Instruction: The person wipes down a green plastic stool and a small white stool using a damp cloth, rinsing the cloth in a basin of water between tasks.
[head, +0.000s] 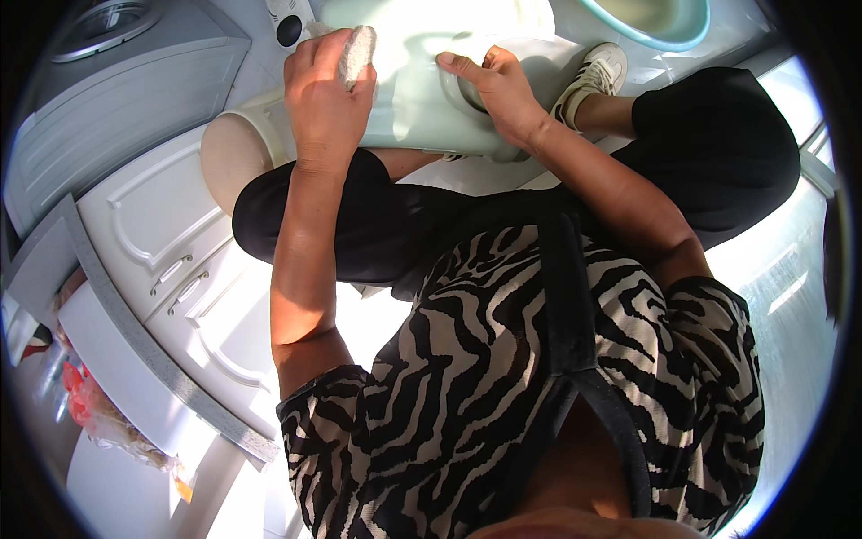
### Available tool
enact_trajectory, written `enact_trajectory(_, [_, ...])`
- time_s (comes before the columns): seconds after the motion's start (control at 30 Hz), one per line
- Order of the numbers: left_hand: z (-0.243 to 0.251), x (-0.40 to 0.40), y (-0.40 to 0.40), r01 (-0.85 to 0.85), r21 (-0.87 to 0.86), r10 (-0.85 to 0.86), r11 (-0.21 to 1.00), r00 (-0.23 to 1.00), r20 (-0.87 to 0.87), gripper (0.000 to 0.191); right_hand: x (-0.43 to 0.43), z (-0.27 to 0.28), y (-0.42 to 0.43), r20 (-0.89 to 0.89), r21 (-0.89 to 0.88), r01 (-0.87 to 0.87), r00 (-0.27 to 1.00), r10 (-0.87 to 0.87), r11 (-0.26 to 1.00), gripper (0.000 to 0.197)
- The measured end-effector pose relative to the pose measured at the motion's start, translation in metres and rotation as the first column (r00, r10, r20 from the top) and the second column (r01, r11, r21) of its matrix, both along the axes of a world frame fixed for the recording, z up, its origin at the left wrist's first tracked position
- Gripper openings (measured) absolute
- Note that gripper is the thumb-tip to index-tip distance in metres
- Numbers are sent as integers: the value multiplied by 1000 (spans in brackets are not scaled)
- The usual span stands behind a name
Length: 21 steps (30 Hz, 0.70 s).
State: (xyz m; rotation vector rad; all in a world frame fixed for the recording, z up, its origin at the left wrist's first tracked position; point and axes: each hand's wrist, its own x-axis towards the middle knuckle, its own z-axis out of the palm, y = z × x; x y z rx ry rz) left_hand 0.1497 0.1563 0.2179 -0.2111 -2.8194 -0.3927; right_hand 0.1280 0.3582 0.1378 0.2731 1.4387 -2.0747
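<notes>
A light, nubbly cloth (357,57) is bunched in my left hand (328,94), between thumb and fingers, over the left part of a large pale green plastic piece (411,101). Strong sunlight washes out much of that piece, so I cannot tell exactly what it is. My right hand (502,87) grips it at a curved, raised part on its right side, the thumb lying on top and the other fingers mostly hidden. The piece stands in front of my bent legs, between my shoes.
A light blue basin (693,37) with cloudy liquid stands at the upper right. To the left are a round beige-topped seat or container (232,158), white cabinet doors (155,215) and a front-loading machine's round door (108,27). Plastic bags (101,404) lie beyond a grey countertop edge (141,337).
</notes>
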Motion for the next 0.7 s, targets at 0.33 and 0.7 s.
enact_trajectory(0.33, [-30, -9, -113, -483, -226, 529, 846, 712, 461, 40, -8, 4, 10, 60, -37, 66, 996, -64, 997, 46])
enact_trajectory(0.7, [-8, 2, 15, -58, -59, 54, 997, 997, -63, 51, -32, -26, 0, 37, -70, 72, 997, -69, 995, 48])
